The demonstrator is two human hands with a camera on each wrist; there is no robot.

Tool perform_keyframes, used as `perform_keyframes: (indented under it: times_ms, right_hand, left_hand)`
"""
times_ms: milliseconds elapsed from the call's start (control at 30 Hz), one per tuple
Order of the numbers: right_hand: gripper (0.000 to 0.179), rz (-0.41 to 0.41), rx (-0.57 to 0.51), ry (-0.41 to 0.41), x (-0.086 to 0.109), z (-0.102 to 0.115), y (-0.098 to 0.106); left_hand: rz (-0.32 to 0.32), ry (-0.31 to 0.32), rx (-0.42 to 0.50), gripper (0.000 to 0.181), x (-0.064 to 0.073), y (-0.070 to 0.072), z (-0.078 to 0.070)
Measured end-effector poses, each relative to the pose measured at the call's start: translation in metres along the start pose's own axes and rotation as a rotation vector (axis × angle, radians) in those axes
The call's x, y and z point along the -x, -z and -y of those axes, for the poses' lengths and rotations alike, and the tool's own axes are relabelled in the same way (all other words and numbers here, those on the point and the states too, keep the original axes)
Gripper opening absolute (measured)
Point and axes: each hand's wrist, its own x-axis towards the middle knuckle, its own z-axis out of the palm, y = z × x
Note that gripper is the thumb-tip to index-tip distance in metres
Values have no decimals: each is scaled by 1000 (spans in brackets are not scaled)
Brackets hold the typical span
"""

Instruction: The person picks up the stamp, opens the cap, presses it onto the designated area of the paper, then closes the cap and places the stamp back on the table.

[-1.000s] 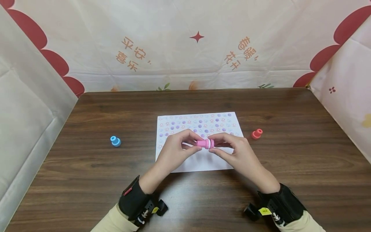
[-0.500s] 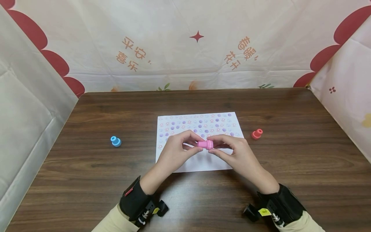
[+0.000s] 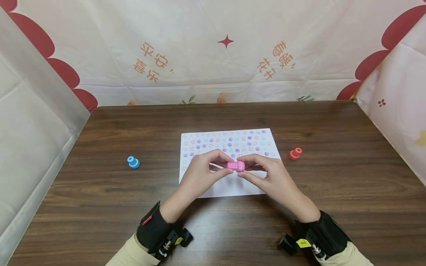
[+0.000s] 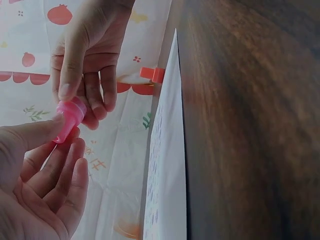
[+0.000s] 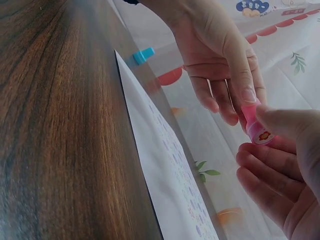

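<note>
A small pink toy stamp (image 3: 235,166) is held level above a white sheet of paper (image 3: 229,186). My left hand (image 3: 203,168) pinches its narrow handle end between thumb and fingertips. At the wider capped end, my right hand (image 3: 266,170) has its thumb and fingertips around the cap. A flower picture (image 5: 263,136) shows on the cap's end in the right wrist view. Rows of small purple, red and blue prints cover the paper's upper part; the hands hide some of them.
A blue stamp (image 3: 133,162) stands on the brown wooden table (image 3: 100,207) to the left of the paper. To its right stands a red stamp (image 3: 295,153). A pale patterned cloth (image 3: 206,66) hangs behind the table and along both sides.
A second ago a white band and a dark gap showed between the pink stamp's body and its cap. The cap has moved left onto the body, and the gap has closed.
</note>
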Motion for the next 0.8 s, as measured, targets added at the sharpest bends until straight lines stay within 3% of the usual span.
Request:
perform_keyframes:
  times_ms: [500, 667, 800]
  right_hand:
    - [36, -23, 86, 37, -8, 10, -3]
    - [42, -51, 119, 48, -9, 7, 4]
    - [45, -96, 128, 69, -10, 3, 12]
  left_hand:
    - [32, -48, -133, 22, 2, 7, 2]
    - [22, -37, -188, 24, 4, 22, 4]
    - [1, 5, -248, 23, 5, 42, 6]
